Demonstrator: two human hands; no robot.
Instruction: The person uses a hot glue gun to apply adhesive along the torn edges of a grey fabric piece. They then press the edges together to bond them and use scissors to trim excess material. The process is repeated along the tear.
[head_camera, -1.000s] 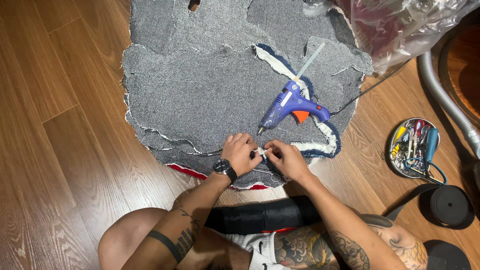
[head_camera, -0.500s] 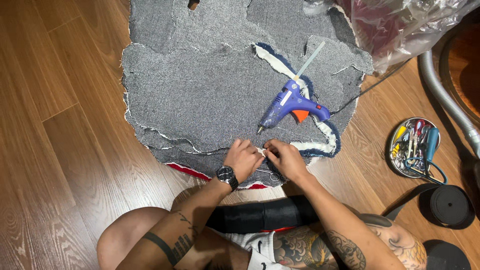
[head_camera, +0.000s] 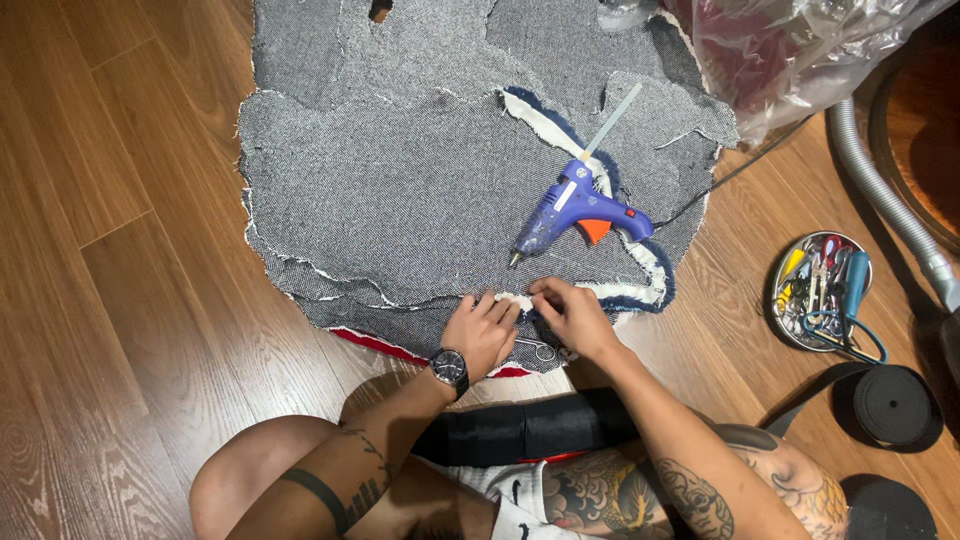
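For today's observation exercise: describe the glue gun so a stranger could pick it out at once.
Find the large grey fabric piece spread on the wooden floor. On its right part, above both hands, lies the glue gun. It alone is blue-purple, with an orange trigger and a pale glue stick protruding behind.

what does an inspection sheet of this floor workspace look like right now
surface: wood floor, denim patchwork spread flat
job's things: blue glue gun lying on the denim; small scissors at its near edge
clutter: round tin of tools, black tape roll, plastic bag
grips: left hand and right hand press the denim edge
cables: black cord from the gun
surroundings: grey hose
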